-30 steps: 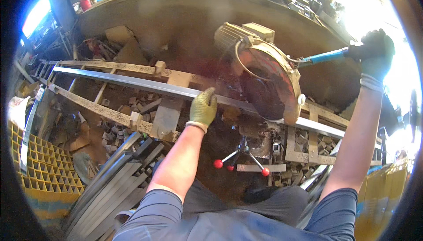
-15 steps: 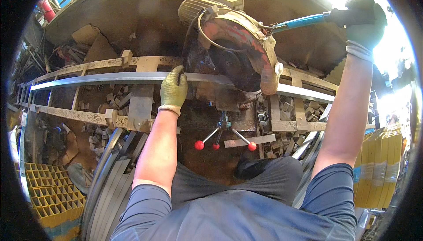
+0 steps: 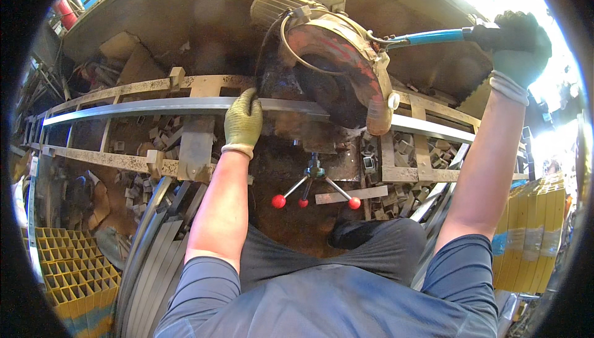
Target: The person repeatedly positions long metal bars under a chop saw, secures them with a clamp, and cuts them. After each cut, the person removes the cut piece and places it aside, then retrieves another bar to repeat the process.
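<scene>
A long grey metal bar [image 3: 154,106] lies across a rusty frame and runs under the round guard of a chop saw [image 3: 337,72]. My left hand [image 3: 242,121], in a yellow-green glove, grips the bar just left of the saw. Raised at the upper right, my right hand [image 3: 513,44] in a dark glove is closed on the saw's blue lever handle [image 3: 433,37]. The saw's motor [image 3: 278,4] sits behind the guard. A vise handle with three red knobs [image 3: 314,191] sticks out below the saw.
Short metal offcuts [image 3: 154,140] litter the frame under the bar. More long grey strips [image 3: 154,239] lean at the lower left beside a yellow grid crate [image 3: 68,264]. Yellow wrapped bundles [image 3: 532,226] stand at the right.
The view has shifted so the saw sits more central. My left hand stays on the bar and my right hand stays on the handle, and the saw looks unmoved.
</scene>
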`<state>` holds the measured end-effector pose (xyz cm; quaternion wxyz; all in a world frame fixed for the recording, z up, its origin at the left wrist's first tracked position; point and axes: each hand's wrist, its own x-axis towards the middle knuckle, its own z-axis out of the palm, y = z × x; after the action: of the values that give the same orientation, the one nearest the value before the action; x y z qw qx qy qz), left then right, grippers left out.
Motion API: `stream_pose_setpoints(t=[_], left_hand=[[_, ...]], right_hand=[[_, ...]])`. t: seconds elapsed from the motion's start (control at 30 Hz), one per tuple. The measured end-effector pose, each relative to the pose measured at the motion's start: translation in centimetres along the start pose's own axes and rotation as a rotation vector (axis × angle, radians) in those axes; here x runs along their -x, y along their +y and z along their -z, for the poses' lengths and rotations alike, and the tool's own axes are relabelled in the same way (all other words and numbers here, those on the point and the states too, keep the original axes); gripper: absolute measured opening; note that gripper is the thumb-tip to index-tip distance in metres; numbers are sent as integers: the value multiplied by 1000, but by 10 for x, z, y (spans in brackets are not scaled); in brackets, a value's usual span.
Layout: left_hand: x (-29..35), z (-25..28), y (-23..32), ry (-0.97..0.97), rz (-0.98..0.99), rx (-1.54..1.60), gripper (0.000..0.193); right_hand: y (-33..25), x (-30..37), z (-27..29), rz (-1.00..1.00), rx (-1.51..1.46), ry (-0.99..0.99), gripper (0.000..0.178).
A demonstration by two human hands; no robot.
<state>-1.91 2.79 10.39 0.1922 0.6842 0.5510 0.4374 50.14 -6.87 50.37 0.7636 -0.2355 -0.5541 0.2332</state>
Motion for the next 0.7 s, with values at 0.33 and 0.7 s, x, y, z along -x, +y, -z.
stream_pose_setpoints(t=[0.33,0.7], left_hand=[[-1,-3,-2,17,-4,5,38],[0,-3,-2,-7,20,2,41]], right_hand=[[-8,25,4,-69,-245,-219,42],[-7,34,4,1,-100,-97,43]])
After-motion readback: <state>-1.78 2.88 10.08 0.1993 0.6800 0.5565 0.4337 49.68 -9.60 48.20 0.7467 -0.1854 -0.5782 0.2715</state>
